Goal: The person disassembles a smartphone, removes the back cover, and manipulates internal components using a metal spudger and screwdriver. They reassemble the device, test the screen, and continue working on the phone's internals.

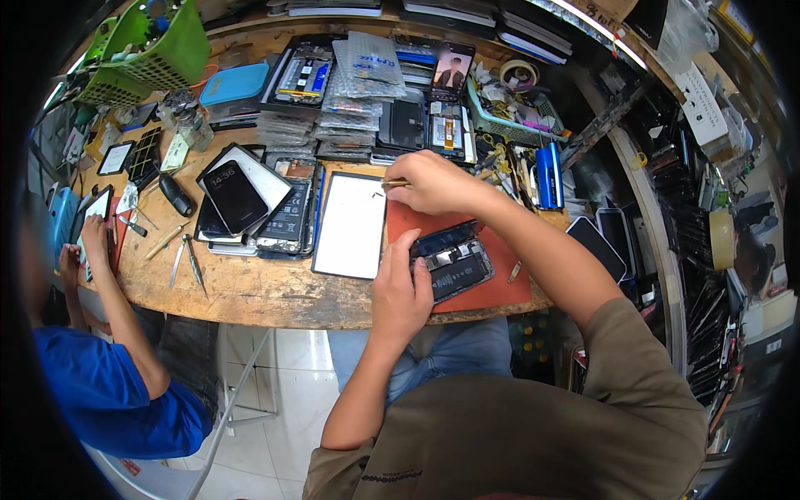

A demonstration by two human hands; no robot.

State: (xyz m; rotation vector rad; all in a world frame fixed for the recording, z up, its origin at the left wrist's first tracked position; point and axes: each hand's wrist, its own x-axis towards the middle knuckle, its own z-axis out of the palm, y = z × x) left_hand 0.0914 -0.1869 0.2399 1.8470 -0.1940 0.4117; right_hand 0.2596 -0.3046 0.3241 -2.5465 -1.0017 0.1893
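Observation:
My left hand [403, 287] grips the near left edge of an opened smartphone [457, 273], its thumb and fingers closed against the frame. The phone's battery and inner parts are exposed, and its dark screen [442, 239] is lifted along the far side. The phone rests on a red-orange mat [504, 292]. My right hand [435, 185] is pinched around thin brass-coloured tweezers [398, 182], over the far right corner of a white pad with a dark border [348, 225]. Small dark bits [378, 194] lie on the pad near the tweezers.
Left of the pad are stacked phones [237, 197] and an opened device with a battery [287, 208]. Behind stand bubble-wrapped packs [367, 71] and a lit phone [451, 73]. A teal basket [500, 125] holds parts. A person in blue [125, 392] works at the left.

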